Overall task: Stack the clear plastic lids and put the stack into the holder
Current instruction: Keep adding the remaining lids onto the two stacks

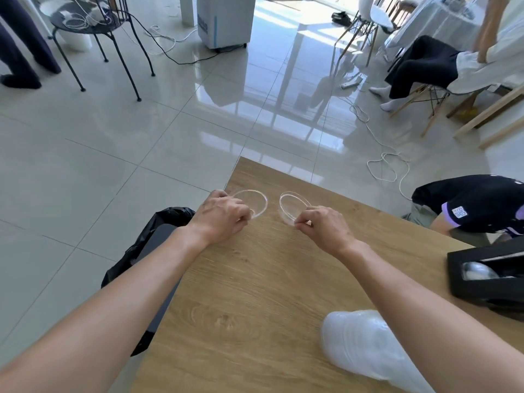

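both of the person's arms reach out over the wooden worktop [255, 279] toward its far left corner. the left hand [219, 218] pinches the near rim of a clear plastic lid [253, 202], its fingers curled around the edge; this lid sits close to the worktop's left edge, and whether it rests flat or is slightly lifted cannot be told. the right hand [326, 226] pinches the near rim of a second clear lid [292, 207], thumb and fingertips closed on the edge, with the lid tilted so its far side stands higher. the two lids lie side by side, just apart, not touching. near the right forearm, at the near right of the worktop, lies a sleeve of stacked clear lids [365, 344] in thin plastic wrap, on its side. at the right edge of the worktop sits a black holder [487, 279] with something clear and domed inside it. left of the worktop, on the tiled floor [113, 165], stands a bin with a black bag [153, 245]. farther off, another person crouches at the right beside the worktop.
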The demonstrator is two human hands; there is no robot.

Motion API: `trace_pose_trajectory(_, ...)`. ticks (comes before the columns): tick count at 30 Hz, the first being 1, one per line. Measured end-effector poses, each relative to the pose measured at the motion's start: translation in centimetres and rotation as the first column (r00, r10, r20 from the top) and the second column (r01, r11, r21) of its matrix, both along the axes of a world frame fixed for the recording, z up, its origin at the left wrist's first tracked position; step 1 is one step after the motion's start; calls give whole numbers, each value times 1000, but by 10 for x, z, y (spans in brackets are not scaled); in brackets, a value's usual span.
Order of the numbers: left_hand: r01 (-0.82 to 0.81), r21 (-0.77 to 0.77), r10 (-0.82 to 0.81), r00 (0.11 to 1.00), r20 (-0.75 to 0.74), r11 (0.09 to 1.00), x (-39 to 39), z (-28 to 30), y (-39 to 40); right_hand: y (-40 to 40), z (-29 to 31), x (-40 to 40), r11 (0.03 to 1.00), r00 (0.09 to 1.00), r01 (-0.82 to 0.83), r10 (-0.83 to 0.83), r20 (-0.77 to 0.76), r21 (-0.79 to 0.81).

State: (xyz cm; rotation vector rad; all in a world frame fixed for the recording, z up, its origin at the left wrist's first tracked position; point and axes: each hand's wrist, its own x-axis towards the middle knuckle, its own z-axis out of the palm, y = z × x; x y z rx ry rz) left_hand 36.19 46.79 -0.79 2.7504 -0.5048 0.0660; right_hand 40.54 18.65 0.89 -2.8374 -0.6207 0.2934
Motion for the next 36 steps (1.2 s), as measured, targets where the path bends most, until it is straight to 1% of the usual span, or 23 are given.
trace_pose_trajectory(2, -86, -159, 72, 993, -91, 984, -12, 3, -6, -9, 4, -10, 988, 991, 73, -57, -124, 132)
trace_pose_trajectory(4, -245, -348, 163, 954, -250, 905, -23, 6, -10, -15, 10, -15, 957, 960, 145, -75, -268, 252)
trace_pose_trajectory(6, -377, -498, 175, 897, -405, 781, -34, 10, -14, -19, 16, -19, 899, 915, 231, -72, -396, 372)
trace_pose_trajectory(8, -467, -639, 108, 849, -517, 611, -44, 14, -19, -25, 20, -22, 804, 866, 354, -89, -493, 477)
trace_pose_trajectory(10, -549, -695, 61, 803, -593, 464, -53, 16, -21, -31, 20, -23, 705, 800, 480, -108, -590, 522)
trace_pose_trajectory(12, -638, -693, 23, 741, -671, 337, -62, 12, -21, -39, 17, -23, 620, 702, 603, -115, -703, 501)
trace_pose_trajectory(13, -677, -674, 6, 707, -708, 295, -67, 9, -21, -44, 14, -23, 597, 646, 655, -123, -754, 463)
trace_pose_trajectory(14, -707, -649, 6, 678, -735, 282, -72, 6, -20, -50, 10, -24, 593, 596, 689, -135, -792, 417)
trace_pose_trajectory(16, -727, -611, 45, 654, -755, 314, -79, -1, -18, -59, 2, -25, 618, 538, 710, -167, -826, 337)
trace_pose_trajectory(18, -724, -585, 125, 661, -740, 365, -82, -7, -15, -67, -5, -24, 642, 527, 712, -219, -821, 286)
trace_pose_trajectory(20, -691, -534, 237, 693, -681, 486, -81, -12, -11, -71, -8, -24, 670, 554, 702, -298, -777, 244)
trace_pose_trajectory(21, -661, -503, 266, 716, -646, 557, -80, -14, -9, -70, -8, -24, 702, 584, 677, -332, -740, 220)
trace_pose_trajectory(23, -580, -457, 258, 766, -589, 674, -79, -17, -7, -67, -5, -25, 808, 679, 569, -358, -641, 152)
trace_pose_trajectory(25, -474, -410, 207, 812, -546, 779, -79, -17, -8, -62, -2, -27, 909, 793, 410, -317, -520, 70)
trace_pose_trajectory(26, -408, -372, 177, 835, -521, 834, -80, -16, -10, -58, -1, -28, 941, 838, 338, -292, -460, 18)
trace_pose_trajectory(28, -268, -264, 122, 878, -463, 927, -80, -13, -17, -50, 1, -35, 966, 904, 246, -257, -340, -76)
trace_pose_trajectory(30, -145, -132, 83, 916, -393, 980, -80, -10, -27, -40, 6, -40, 975, 959, 166, -195, -207, -149)
trace_pose_trajectory(32, -49, -6, 43, 936, -349, 999, -78, -8, -36, -31, 9, -44, 973, 989, 84, -109, -105, -216)
trace_pose_trajectory(34, 5, 84, 28, 921, -389, 996, -75, -8, -43, -24, 9, -46, 962, 995, 20, -47, -92, -271)
trace_pose_trajectory(36, 25, 139, 42, 888, -457, 990, -73, -9, -47, -20, 7, -49, 961, 985, 8, -56, -163, -276)
